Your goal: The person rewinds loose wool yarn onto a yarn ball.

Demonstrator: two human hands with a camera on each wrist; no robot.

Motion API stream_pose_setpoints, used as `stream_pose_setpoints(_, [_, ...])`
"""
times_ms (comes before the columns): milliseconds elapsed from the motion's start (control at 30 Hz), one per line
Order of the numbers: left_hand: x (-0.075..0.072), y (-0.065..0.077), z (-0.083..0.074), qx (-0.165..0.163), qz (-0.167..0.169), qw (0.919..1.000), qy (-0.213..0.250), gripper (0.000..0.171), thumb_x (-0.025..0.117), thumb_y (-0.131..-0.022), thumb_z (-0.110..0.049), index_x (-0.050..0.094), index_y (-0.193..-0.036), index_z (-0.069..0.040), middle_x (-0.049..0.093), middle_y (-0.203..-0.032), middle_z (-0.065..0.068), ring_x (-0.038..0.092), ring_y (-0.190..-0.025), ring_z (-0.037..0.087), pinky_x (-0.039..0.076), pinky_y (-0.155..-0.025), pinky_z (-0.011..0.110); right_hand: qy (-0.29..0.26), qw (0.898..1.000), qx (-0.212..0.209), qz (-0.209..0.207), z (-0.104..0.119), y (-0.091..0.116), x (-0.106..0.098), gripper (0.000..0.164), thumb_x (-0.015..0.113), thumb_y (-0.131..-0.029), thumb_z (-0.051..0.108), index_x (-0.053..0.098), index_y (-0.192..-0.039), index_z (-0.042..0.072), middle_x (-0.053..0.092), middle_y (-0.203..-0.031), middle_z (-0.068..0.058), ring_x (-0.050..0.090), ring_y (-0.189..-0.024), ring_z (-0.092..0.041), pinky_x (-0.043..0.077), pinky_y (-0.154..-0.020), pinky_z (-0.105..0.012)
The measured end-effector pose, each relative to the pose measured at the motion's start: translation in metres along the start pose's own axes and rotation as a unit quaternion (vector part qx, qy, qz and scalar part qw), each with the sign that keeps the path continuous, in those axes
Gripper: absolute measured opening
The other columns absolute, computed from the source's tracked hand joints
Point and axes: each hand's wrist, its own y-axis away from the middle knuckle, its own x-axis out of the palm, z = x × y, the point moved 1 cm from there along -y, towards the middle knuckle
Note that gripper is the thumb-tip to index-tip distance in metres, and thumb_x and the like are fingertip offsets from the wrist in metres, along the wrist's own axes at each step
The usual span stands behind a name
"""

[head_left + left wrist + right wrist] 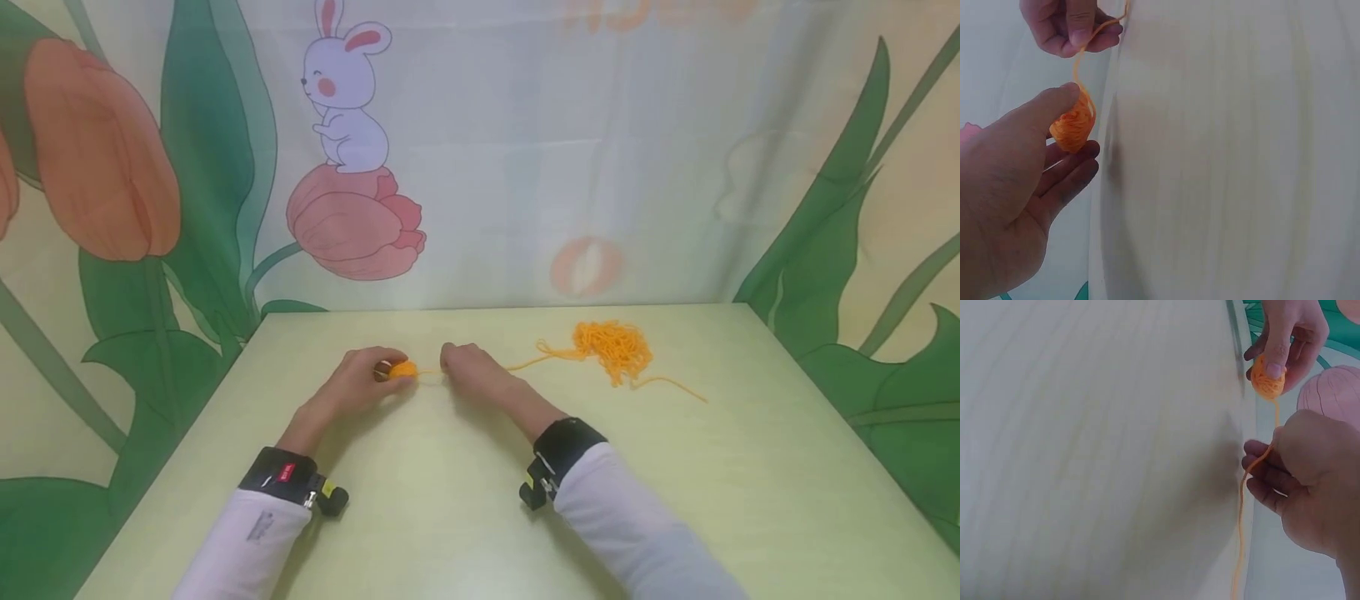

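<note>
In my left hand [363, 379] I hold a small ball of orange yarn [1074, 128], pinched between thumb and fingertips. A strand [1239, 531] runs from this ball to my right hand [476, 375], where thumb and index finger pinch it a short way off. Past the right hand the strand carries on across the table to a loose heap of the same yarn [615, 348]. The left wrist view shows the wound layers of the ball, with the left thumb on its upper side. Both hands are over the far half of the table.
The pale table [450, 517] ends at a hanging cloth [487, 208] printed with tulips and a rabbit. A loose yarn tail [675, 385] trails right from the heap. Each wrist wears a black band with a small camera.
</note>
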Motion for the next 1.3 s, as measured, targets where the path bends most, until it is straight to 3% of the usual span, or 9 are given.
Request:
stream_pose_setpoints(167, [0.005, -0.007, -0.015, 0.038, -0.020, 0.9990, 0.014, 0.044, 0.089, -0.100, -0.020, 0.076, -0.138, -0.002, 0.080, -0.137, 0.018, 0.084, -0.115, 0.037, 0.071, -0.101, 0.050, -0.140, 0.990, 0.018, -0.030, 0.035, 0.054, -0.067, 0.010, 0.059, -0.115, 0.009, 0.067, -0.117, 0.004, 0.073, -0.093, -0.007, 0.062, -0.081, -0.018, 0.051, -0.077, -0.028])
stream_pose_setpoints(333, [0.009, -0.012, -0.036, 0.085, -0.038, 0.9948, 0.041, 0.045, 0.092, -0.097, -0.017, 0.077, -0.137, -0.003, 0.080, -0.135, 0.016, 0.082, -0.116, 0.036, 0.073, -0.096, 0.046, -0.179, 0.982, -0.012, -0.061, 0.027, 0.072, -0.090, 0.015, 0.060, -0.116, 0.013, 0.071, -0.119, 0.003, 0.079, -0.092, -0.012, 0.066, -0.076, -0.015, 0.055, -0.072, -0.025])
stream_pose_setpoints(600, [0.014, -0.015, -0.075, 0.125, -0.058, 0.9865, 0.088, 0.046, 0.094, -0.093, -0.012, 0.078, -0.136, -0.007, 0.077, -0.134, 0.011, 0.080, -0.115, 0.031, 0.073, -0.095, 0.042, -0.177, 0.980, -0.032, -0.082, 0.013, 0.105, -0.131, 0.018, 0.069, -0.112, 0.017, 0.077, -0.125, 0.008, 0.083, -0.095, -0.005, 0.072, -0.076, -0.014, 0.060, -0.070, -0.027])
stream_pose_setpoints(800, [0.018, -0.015, -0.108, 0.162, -0.068, 0.9790, 0.104, 0.045, 0.094, -0.092, -0.008, 0.077, -0.134, -0.008, 0.074, -0.134, 0.010, 0.078, -0.116, 0.029, 0.072, -0.096, 0.039, -0.167, 0.978, -0.053, -0.114, 0.007, 0.139, -0.156, 0.019, 0.074, -0.109, 0.016, 0.081, -0.125, 0.008, 0.085, -0.096, -0.003, 0.077, -0.084, -0.015, 0.065, -0.077, -0.031])
stream_pose_setpoints(1100, [0.020, -0.014, -0.147, 0.194, -0.083, 0.9678, 0.137, 0.047, 0.094, -0.091, -0.007, 0.077, -0.134, -0.009, 0.073, -0.135, 0.009, 0.077, -0.115, 0.025, 0.072, -0.097, 0.034, -0.144, 0.980, -0.039, -0.131, -0.008, 0.193, -0.181, 0.019, 0.078, -0.106, 0.014, 0.082, -0.125, 0.011, 0.085, -0.097, 0.002, 0.077, -0.089, -0.014, 0.065, -0.083, -0.034])
stream_pose_setpoints(1300, [0.020, -0.011, -0.170, 0.211, -0.068, 0.9601, 0.171, 0.045, 0.093, -0.090, -0.004, 0.079, -0.133, -0.011, 0.072, -0.135, 0.008, 0.076, -0.118, 0.024, 0.071, -0.100, 0.035, -0.133, 0.983, -0.018, -0.122, -0.020, 0.220, -0.192, 0.016, 0.077, -0.107, 0.014, 0.083, -0.121, 0.016, 0.083, -0.096, 0.008, 0.076, -0.088, -0.011, 0.065, -0.086, -0.037])
